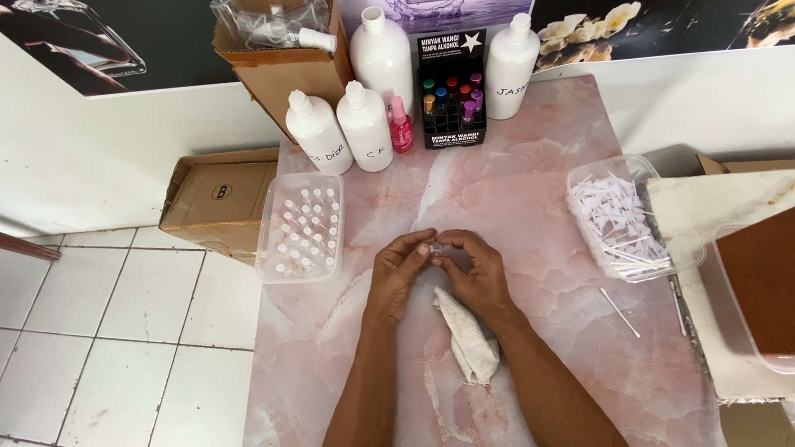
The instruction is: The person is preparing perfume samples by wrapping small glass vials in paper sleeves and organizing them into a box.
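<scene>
Both hands meet near the middle of the pink marble tabletop (530,182). The left hand (399,269) and the right hand (472,271) have their fingertips closed together on a small clear bottle (439,248), which is almost hidden between them. The grip is a tight pinch from both sides; how much of the bottle each hand holds I cannot tell. A crumpled white cloth (468,335) lies under the right wrist, at about 6 o'clock from the hands.

What could go wrong, in my judgement:

- The bottle is small and smooth. If the fingers are wet or oily, it may slip out and roll over the tabletop, perhaps to the edge at 9 o'clock, where the tiled floor (108,331) is below.
- The clear tray of small bottles (302,228) stands at 10 o'clock, near the left hand and close to the table edge. A careless elbow could push it off.
- The big white bottles (364,124) and the black box of coloured vials (451,103) stand at 12 o'clock. A fast reach forward could knock them over.
- The tub of white plastic tubes (621,219) at 3 o'clock hangs a little over the side, and one loose tube (619,312) lies at 4 o'clock already.
</scene>
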